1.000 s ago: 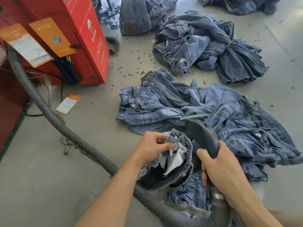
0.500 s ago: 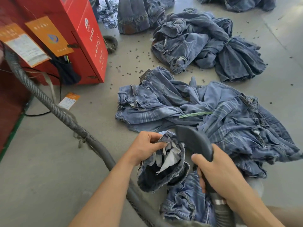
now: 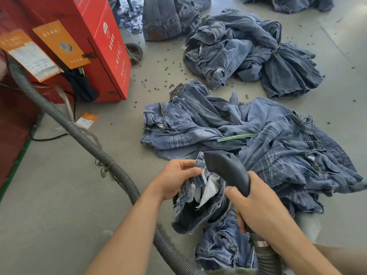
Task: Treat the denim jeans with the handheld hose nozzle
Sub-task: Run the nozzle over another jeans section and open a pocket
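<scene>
— Jeans first: the crumpled blue denim jeans [image 3: 200,207] with the white pocket lining showing are lifted off the grey concrete floor [image 3: 59,195], just in front of the big spread-out pile of faded blue denim [image 3: 258,139].

— Who has them?

— The left hand [image 3: 174,179] pinches the waistband edge, thumb and fingers closed on the cloth. The right hand [image 3: 258,209] is wrapped tight around the curved black plastic hose nozzle [image 3: 226,171], whose tip sits right at the top of the jeans, beside the left fingertips.

— And the hose?

— A grey ribbed hose [image 3: 83,135] runs from the nozzle under the left forearm, across the floor, up to the tall red metal cabinet [image 3: 107,48] left of the pile. Orange paper tags [image 3: 59,44] hang on the cabinet. Beyond the pile lies a darker denim heap [image 3: 248,50], with small dark pellets [image 3: 166,68] scattered on the floor between cabinet and heap. A thin green strip [image 3: 236,137] lies across the pile.
</scene>
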`<state>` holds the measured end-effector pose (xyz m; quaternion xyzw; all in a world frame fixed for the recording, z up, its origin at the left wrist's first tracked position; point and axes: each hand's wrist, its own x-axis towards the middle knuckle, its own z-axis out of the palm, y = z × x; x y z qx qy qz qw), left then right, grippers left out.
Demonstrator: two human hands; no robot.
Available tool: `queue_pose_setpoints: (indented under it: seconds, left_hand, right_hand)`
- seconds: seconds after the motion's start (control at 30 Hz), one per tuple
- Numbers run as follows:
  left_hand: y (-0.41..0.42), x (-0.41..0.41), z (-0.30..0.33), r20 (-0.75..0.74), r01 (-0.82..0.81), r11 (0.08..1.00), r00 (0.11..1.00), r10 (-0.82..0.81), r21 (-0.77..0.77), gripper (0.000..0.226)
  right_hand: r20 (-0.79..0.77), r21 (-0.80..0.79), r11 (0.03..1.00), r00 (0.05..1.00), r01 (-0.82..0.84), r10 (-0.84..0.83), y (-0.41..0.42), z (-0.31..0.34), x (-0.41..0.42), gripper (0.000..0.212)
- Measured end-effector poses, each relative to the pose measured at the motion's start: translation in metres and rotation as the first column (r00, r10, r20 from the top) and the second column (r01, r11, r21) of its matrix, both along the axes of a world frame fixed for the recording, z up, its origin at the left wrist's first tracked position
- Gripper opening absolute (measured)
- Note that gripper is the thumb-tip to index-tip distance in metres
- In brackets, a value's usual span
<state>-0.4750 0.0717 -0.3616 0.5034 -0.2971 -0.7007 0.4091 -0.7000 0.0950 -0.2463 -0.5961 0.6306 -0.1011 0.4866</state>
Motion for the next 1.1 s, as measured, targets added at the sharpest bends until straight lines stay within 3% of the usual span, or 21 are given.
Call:
queue_pose_setpoints:
  seconds: [0.13, 0.33, 0.47, 0.63, 0.7, 0.77, 0.8, 0.87, 0.93, 1.0, 1.03, 1.07, 1.1]
  left_hand:
    - [-0.002, -0.004, 0.01, -0.176, -0.034, 0.999, 0.984, 0.036, 0.013, 0.028]
    - [0.008, -0.005, 0.013, -0.295, 0.001, 0.998, 0.955, 0.017, 0.061, 0.038]
    - [0.011, -0.001, 0.011, -0.302, -0.029, 0.995, 0.952, 0.058, 0.099, 0.036]
    - [-0.003, 0.021, -0.005, -0.28, -0.266, 0.924, 0.897, 0.342, 0.276, 0.029]
    - [-0.004, 0.023, -0.014, -0.145, -0.329, 0.9, 0.914, 0.379, 0.285, 0.018]
    - [-0.004, 0.024, -0.025, 0.178, -0.377, 0.913, 0.92, 0.35, 0.155, 0.021]
    - [-0.006, 0.024, -0.032, 0.347, -0.395, 0.916, 0.871, 0.348, 0.075, 0.026]
    - [-0.011, 0.029, -0.043, 0.642, -0.417, 0.906, 0.675, 0.364, -0.075, 0.026]
    - [-0.01, 0.032, -0.053, 0.861, -0.445, 0.891, 0.417, 0.293, -0.088, 0.044]
    - [0.001, 0.027, -0.058, 0.936, -0.578, 0.816, 0.288, 0.204, 0.0, 0.06]
    - [0.01, 0.021, -0.061, 0.941, -0.64, 0.768, 0.272, 0.199, 0.023, 0.055]
    - [0.018, 0.016, -0.067, 0.932, -0.664, 0.746, 0.301, 0.203, 0.052, 0.042]
    - [0.025, 0.011, -0.074, 0.891, -0.655, 0.748, 0.397, 0.22, 0.107, 0.033]
  right_hand:
    - [-0.14, -0.028, 0.998, 0.989, -0.054, 0.049, 0.012, -0.003, 0.006, 0.019]
    - [-0.227, -0.115, 0.992, 0.974, -0.045, 0.018, -0.009, -0.013, 0.023, 0.024]
    - [-0.079, -0.147, 0.976, 0.982, 0.16, -0.173, -0.027, -0.01, 0.005, 0.019]
    - [0.222, 0.083, 0.926, 0.899, 0.369, -0.378, -0.021, -0.014, -0.025, 0.02]
    - [0.232, 0.143, 0.914, 0.885, 0.38, -0.404, -0.018, -0.019, -0.031, 0.019]
    - [0.224, 0.169, 0.914, 0.888, 0.37, -0.401, -0.015, -0.024, -0.033, 0.018]
    - [0.224, 0.183, 0.912, 0.888, 0.366, -0.401, -0.012, -0.026, -0.034, 0.019]
    - [0.241, 0.222, 0.901, 0.875, 0.371, -0.42, -0.009, -0.03, -0.033, 0.02]
    - [0.259, 0.261, 0.89, 0.861, 0.373, -0.437, -0.008, -0.032, -0.03, 0.021]
    - [0.254, 0.282, 0.886, 0.862, 0.367, -0.438, -0.007, -0.035, -0.026, 0.02]
    - [0.248, 0.287, 0.89, 0.869, 0.356, -0.427, -0.005, -0.037, -0.024, 0.019]
    - [0.24, 0.289, 0.895, 0.879, 0.339, -0.411, -0.005, -0.041, -0.02, 0.019]
    - [0.232, 0.287, 0.902, 0.89, 0.322, -0.392, -0.003, -0.044, -0.017, 0.018]
